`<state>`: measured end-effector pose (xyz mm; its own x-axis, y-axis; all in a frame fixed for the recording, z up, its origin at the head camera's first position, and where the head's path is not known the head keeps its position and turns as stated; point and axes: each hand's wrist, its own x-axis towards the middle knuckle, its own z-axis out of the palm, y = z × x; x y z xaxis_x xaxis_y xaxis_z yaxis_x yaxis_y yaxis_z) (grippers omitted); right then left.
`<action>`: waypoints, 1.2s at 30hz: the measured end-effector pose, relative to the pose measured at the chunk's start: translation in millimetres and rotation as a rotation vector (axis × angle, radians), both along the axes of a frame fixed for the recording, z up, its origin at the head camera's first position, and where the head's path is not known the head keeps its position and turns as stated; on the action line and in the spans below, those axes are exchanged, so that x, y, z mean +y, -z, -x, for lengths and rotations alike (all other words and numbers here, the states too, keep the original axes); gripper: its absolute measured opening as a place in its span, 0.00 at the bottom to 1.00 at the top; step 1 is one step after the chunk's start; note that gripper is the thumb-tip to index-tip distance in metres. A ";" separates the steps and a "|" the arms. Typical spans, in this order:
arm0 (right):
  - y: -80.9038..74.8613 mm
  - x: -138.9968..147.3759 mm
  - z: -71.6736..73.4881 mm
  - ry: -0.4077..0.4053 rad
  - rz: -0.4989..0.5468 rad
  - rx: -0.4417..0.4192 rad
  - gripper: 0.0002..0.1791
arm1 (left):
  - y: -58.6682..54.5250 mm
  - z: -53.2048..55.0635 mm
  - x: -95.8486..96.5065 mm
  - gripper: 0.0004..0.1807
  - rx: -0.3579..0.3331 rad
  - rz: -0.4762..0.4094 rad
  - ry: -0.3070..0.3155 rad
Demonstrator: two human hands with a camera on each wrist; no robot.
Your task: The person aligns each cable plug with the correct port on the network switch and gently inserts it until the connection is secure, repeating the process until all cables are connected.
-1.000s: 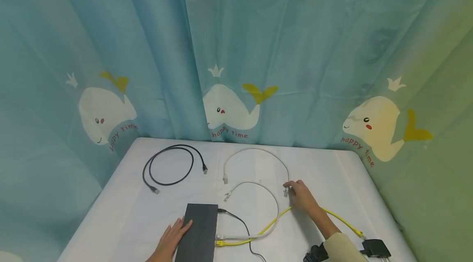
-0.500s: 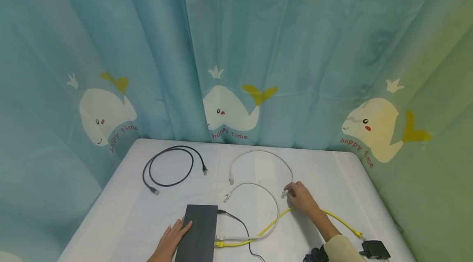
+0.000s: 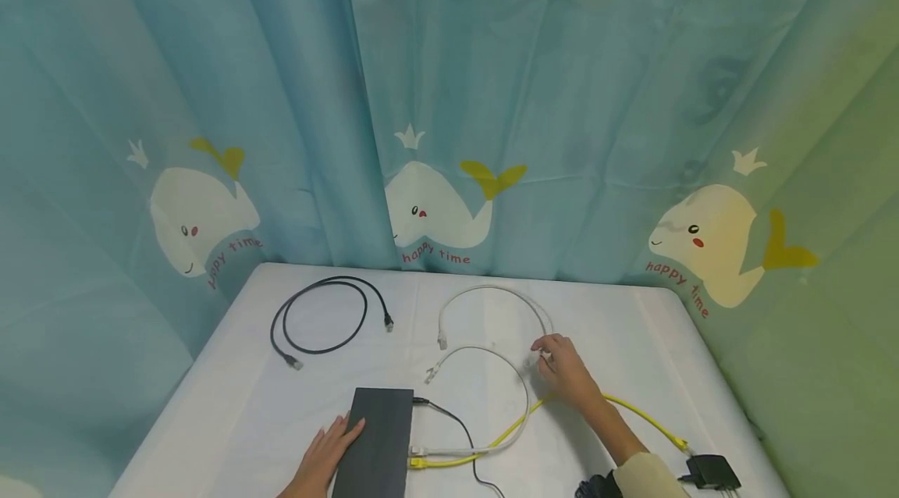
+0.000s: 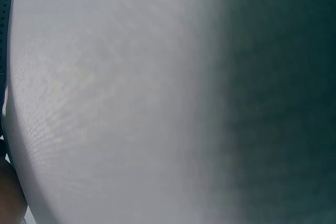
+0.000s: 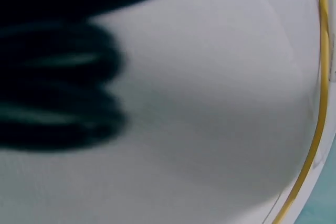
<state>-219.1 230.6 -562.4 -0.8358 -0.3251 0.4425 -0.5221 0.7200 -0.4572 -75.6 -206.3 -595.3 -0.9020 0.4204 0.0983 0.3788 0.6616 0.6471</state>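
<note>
My left hand (image 3: 325,451) lies along the left edge of a flat black network switch (image 3: 375,439), fingers stretched and their tips on its top. In the head view my right hand (image 3: 569,373) pinches the right end of a loose white network cable (image 3: 485,287) just above the table. Its plug is hard to make out at the fingers. The cable's other plug (image 3: 442,342) lies to the left. A second white network cable (image 3: 523,389) and a yellow network cable (image 3: 506,435) run from the switch's right side. The left wrist view shows mostly blurred white cloth.
A coiled black network cable (image 3: 326,352) lies at the back left. The yellow cable reaches a small black box (image 3: 712,471) at right. A bundled black cord (image 3: 597,485) sits by the right sleeve. A thin black power cord (image 3: 460,420) leaves the switch. Curtains (image 3: 449,92) hang behind the table.
The loose white cable first shifted slightly right; since then my right hand has moved a little left and up with its right end. The left hand and the switch stay put.
</note>
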 end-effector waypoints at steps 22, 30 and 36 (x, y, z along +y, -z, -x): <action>-44.4 -24.2 -1.8 -0.046 0.277 0.511 0.17 | 5.4 -0.5 -0.5 0.55 0.126 -0.047 -0.005; -52.4 -32.2 -7.2 -0.102 0.355 0.408 0.14 | 7.1 -0.3 1.8 0.58 0.183 -0.047 -0.008; -52.1 -34.4 -10.2 -0.077 0.389 0.441 0.12 | 9.5 -0.8 1.2 0.57 0.188 -0.034 -0.011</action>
<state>-208.9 196.2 -510.3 -0.5263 -0.1217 0.8415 -0.7666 0.4960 -0.4078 -74.8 -205.1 -604.8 -0.8710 0.4040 0.2794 0.4879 0.6454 0.5877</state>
